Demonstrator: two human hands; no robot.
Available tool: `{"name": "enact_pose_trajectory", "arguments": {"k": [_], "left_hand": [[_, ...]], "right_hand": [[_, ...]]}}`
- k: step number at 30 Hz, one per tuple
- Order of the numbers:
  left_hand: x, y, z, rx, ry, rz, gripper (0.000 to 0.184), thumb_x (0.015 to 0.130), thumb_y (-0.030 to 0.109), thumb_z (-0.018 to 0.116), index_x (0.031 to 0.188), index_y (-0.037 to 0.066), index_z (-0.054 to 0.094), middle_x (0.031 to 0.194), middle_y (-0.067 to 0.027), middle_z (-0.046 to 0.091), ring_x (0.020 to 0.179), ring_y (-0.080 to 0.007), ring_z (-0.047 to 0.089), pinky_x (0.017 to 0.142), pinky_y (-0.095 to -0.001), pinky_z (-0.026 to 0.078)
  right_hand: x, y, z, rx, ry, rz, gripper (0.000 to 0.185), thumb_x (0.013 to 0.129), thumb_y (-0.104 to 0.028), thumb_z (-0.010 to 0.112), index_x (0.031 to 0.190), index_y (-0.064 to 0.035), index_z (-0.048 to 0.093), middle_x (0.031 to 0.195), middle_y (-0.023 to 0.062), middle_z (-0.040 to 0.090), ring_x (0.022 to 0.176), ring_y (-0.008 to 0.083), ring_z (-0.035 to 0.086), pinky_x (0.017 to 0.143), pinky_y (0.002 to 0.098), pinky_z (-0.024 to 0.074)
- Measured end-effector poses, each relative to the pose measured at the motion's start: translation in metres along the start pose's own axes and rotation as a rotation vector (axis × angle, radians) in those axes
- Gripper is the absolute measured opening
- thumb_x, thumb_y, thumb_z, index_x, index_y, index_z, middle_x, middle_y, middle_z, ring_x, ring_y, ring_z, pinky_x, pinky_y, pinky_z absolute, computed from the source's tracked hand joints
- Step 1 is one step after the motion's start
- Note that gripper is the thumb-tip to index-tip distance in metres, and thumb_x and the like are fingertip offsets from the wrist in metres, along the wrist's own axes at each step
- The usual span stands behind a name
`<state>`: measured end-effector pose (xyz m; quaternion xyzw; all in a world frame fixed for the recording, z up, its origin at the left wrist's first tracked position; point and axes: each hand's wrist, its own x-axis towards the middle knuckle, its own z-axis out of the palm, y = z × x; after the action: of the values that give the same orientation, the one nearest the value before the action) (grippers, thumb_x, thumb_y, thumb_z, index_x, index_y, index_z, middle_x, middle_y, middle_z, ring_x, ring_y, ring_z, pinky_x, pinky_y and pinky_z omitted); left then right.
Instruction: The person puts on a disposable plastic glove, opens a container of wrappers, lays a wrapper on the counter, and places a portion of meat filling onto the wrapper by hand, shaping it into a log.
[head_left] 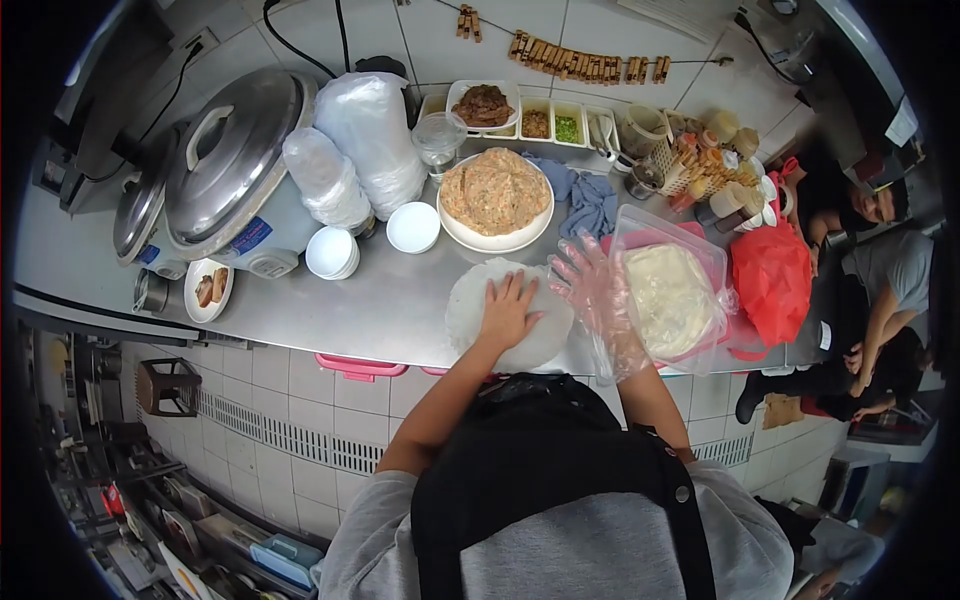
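Note:
My bare left hand (510,312) lies with its fingers spread on a round, whitish sheet (465,305) on the steel counter. My right hand (596,290), in a clear plastic glove, is spread between that sheet and a clear plastic tub. Pale, creamy dough (668,295) fills the tub, which has pink plastic (745,335) around it. Beyond my hands sits a white plate (492,243) heaped with an orange-tinged minced mixture (495,190). Two small white bowls (413,228) (332,252) stand to its left.
Large lidded cookers (235,150) and wrapped cup stacks (370,140) stand at the left. Topping containers (535,122), blue cloths (590,200), and sauce bottles (722,200) line the back. A red bag (772,285) is at the right, with other people (885,290) beyond it.

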<state>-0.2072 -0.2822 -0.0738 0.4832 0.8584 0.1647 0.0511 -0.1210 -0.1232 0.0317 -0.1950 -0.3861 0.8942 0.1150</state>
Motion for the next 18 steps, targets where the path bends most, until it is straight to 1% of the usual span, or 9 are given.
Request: {"name": "enact_pose_trajectory", "arguments": {"k": [2, 4, 6, 8, 10, 11, 14, 17, 18], "left_hand": [[0.001, -0.008, 0.007, 0.073, 0.039, 0.02, 0.065, 0.085, 0.047, 0.056, 0.139, 0.014, 0.038, 0.143, -0.0177, 0.035, 0.133, -0.0361, 0.031, 0.106, -0.0592, 0.021], [0.007, 0.004, -0.006, 0.15, 0.085, 0.044, 0.067, 0.084, 0.049, 0.057, 0.138, 0.012, 0.039, 0.141, -0.0181, 0.038, 0.132, -0.0364, 0.032, 0.106, -0.0589, 0.022], [0.006, 0.047, -0.067, -0.223, -0.077, -0.017, 0.069, 0.081, 0.052, 0.061, 0.131, 0.007, 0.045, 0.131, -0.019, 0.048, 0.126, -0.0351, 0.041, 0.103, -0.0524, 0.03], [0.002, 0.085, -0.099, -0.453, -0.222, 0.112, 0.068, 0.078, 0.055, 0.064, 0.118, 0.002, 0.053, 0.118, -0.0201, 0.056, 0.11, -0.0354, 0.054, 0.093, -0.0448, 0.043], [-0.006, 0.119, -0.12, -0.43, -0.216, 0.205, 0.049, 0.084, 0.047, 0.06, 0.1, 0.0, 0.058, 0.101, -0.019, 0.062, 0.09, -0.0346, 0.062, 0.079, -0.0413, 0.05], [-0.005, 0.124, -0.108, -0.428, -0.205, 0.199, 0.049, 0.084, 0.047, 0.06, 0.1, 0.0, 0.058, 0.101, -0.019, 0.062, 0.09, -0.0346, 0.062, 0.079, -0.0413, 0.05], [0.0, 0.129, -0.069, -0.387, -0.049, 0.482, 0.024, 0.093, 0.023, 0.049, 0.079, 0.005, 0.055, 0.072, -0.0103, 0.061, 0.07, -0.0301, 0.062, 0.068, -0.0416, 0.05], [0.01, 0.108, -0.083, -0.326, 0.06, 0.548, 0.023, 0.092, 0.024, 0.05, 0.078, 0.006, 0.057, 0.072, -0.0105, 0.06, 0.071, -0.03, 0.062, 0.07, -0.0415, 0.049], [0.009, 0.098, -0.09, -0.322, 0.069, 0.538, 0.023, 0.092, 0.024, 0.05, 0.078, 0.006, 0.057, 0.072, -0.0105, 0.06, 0.071, -0.03, 0.062, 0.07, -0.0415, 0.049]], "right_hand": [[-0.01, -0.005, -0.004, 0.205, -0.12, -0.016, 0.085, 0.087, -0.071, 0.035, 0.149, -0.0178, 0.012, 0.151, 0.0097, 0.021, 0.137, 0.0327, 0.025, 0.104, 0.0513, 0.0296], [-0.015, -0.008, -0.008, 0.211, -0.046, -0.175, 0.091, 0.083, -0.075, 0.036, 0.15, -0.022, 0.005, 0.154, 0.0111, 0.009, 0.139, 0.0367, 0.017, 0.107, 0.0584, 0.0166], [-0.019, -0.013, -0.008, 0.192, 0.036, -0.246, 0.089, 0.083, -0.075, 0.036, 0.15, -0.0246, 0.005, 0.154, 0.0106, 0.008, 0.139, 0.0372, 0.015, 0.107, 0.0593, 0.0167], [-0.019, -0.015, -0.007, 0.179, 0.114, -0.307, 0.088, 0.083, -0.075, 0.035, 0.15, -0.0271, 0.004, 0.154, 0.01, 0.006, 0.139, 0.0377, 0.014, 0.106, 0.0602, 0.0167], [-0.016, -0.017, -0.005, 0.205, 0.201, -0.341, 0.086, 0.084, -0.074, 0.035, 0.15, -0.0288, 0.004, 0.155, 0.009, 0.005, 0.139, 0.039, 0.014, 0.105, 0.0609, 0.0191], [-0.014, -0.019, -0.004, 0.201, 0.189, -0.338, 0.086, 0.084, -0.074, 0.035, 0.15, -0.0288, 0.004, 0.155, 0.009, 0.005, 0.139, 0.039, 0.014, 0.105, 0.0609, 0.0191], [-0.006, -0.028, -0.012, 0.186, 0.235, -0.433, 0.087, 0.084, -0.073, 0.038, 0.15, -0.0285, 0.003, 0.156, 0.0079, 0.001, 0.139, 0.0394, 0.015, 0.105, 0.06, 0.0211], [0.024, -0.026, -0.023, 0.151, 0.253, -0.441, 0.085, 0.086, -0.066, 0.046, 0.15, -0.0238, 0.009, 0.155, 0.0072, 0.006, 0.138, 0.0363, 0.018, 0.105, 0.0576, 0.0264], [0.041, -0.023, -0.022, -0.112, 0.248, -0.408, 0.082, 0.086, -0.06, 0.051, 0.149, -0.0224, 0.014, 0.154, 0.0086, 0.011, 0.139, 0.0356, 0.019, 0.106, 0.0557, 0.0269]]}}
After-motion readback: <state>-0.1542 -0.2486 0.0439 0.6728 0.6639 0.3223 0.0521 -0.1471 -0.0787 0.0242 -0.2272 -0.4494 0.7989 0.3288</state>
